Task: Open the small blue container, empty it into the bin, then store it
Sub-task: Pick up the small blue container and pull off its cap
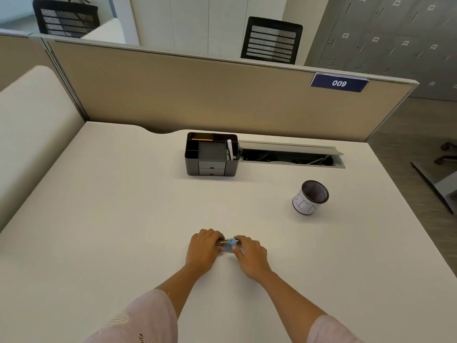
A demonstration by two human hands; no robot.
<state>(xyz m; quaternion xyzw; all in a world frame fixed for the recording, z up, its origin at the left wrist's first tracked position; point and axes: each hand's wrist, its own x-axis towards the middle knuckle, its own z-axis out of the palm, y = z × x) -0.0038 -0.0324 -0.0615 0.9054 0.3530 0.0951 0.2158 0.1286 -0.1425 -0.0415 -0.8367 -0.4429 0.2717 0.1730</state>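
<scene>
Both hands, left hand (203, 248) and right hand (250, 253), grip the blue container (229, 244), lying left-right.

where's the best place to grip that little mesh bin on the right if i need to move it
Grip the mesh bin around its labelled side wall, coming from the side. It stands upright and round with an open top, so fingers wrap it easily, and nothing stands close beside it on the desk.

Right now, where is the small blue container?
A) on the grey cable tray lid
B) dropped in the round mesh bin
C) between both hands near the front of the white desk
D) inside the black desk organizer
C: the small blue container sits on the white desk, gripped by the left hand and right hand, well short of the black desk organizer and the round mesh bin.
</scene>
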